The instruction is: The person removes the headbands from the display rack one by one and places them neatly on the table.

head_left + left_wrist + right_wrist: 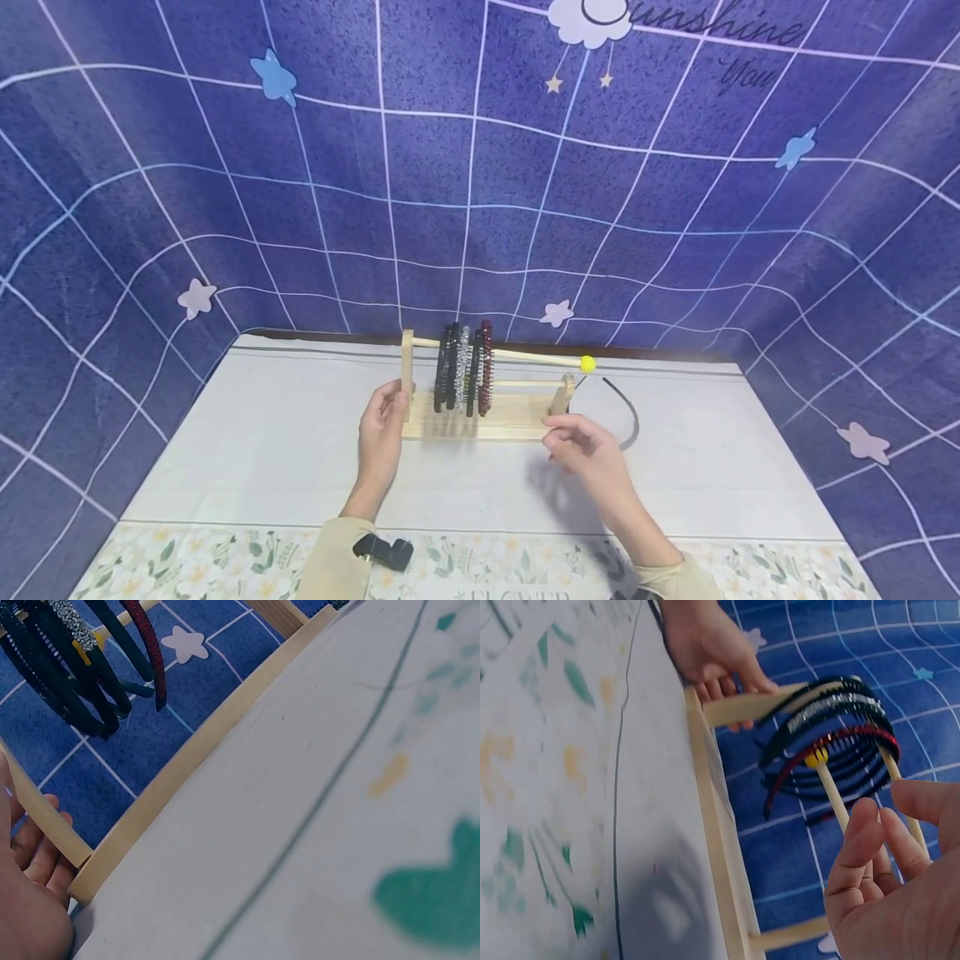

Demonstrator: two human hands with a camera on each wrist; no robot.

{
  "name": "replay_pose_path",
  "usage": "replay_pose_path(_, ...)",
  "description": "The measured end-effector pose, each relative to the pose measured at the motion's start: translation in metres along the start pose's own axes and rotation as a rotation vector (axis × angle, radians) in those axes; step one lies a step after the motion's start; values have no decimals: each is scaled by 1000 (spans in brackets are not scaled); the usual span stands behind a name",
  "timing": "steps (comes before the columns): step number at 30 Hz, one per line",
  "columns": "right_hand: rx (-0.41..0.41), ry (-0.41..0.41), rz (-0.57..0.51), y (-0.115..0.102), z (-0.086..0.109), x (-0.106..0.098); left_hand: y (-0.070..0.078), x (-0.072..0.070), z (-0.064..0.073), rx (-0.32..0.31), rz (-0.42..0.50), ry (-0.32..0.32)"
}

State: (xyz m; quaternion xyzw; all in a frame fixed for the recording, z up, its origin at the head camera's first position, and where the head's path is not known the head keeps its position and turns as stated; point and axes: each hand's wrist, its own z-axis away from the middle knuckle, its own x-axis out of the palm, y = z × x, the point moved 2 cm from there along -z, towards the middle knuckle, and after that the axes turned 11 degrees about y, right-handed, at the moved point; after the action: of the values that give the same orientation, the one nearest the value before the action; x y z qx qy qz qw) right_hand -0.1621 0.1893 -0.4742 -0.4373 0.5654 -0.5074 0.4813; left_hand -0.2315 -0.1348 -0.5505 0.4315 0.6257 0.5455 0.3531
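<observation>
A pale wooden headband rack (517, 427) stands on the table, with an upright at each end and rods running between. Several headbands (463, 371), black, silver glitter and dark red, hang side by side on its left half. The upper rod ends in a yellow ball (588, 363) at the right. My left hand (382, 433) grips the left upright (49, 817), thumb on one side and fingers on the other. Near the right upright (562, 395), my right hand (592, 454) hovers with loosely bent fingers (855, 862) and nothing visible between them.
A dark headband (630, 408) lies on the table behind my right hand, partly hidden by it. The white tablecloth (270, 450) has a floral border (225, 558) along the near side. Blue gridded fabric (420, 233) with stars rises behind and at both sides.
</observation>
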Motion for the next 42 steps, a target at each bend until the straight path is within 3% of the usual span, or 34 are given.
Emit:
replay_pose_path(10,104,-76,-52,4,0,33,1,-1,0,-6,-25,-12)
replay_pose_path(18,101,-131,-110,5,0,57,-1,-1,0,-3,-20,1)
replay_pose_path(29,43,-27,-182,0,-2,75,1,0,0,1,-27,-10)
replay_pose_path(33,49,9,-203,-2,-4,81,0,0,0,1,-25,-6)
replay_pose_path(42,107,9,-237,-2,-11,90,-1,0,-1,1,-23,-8)
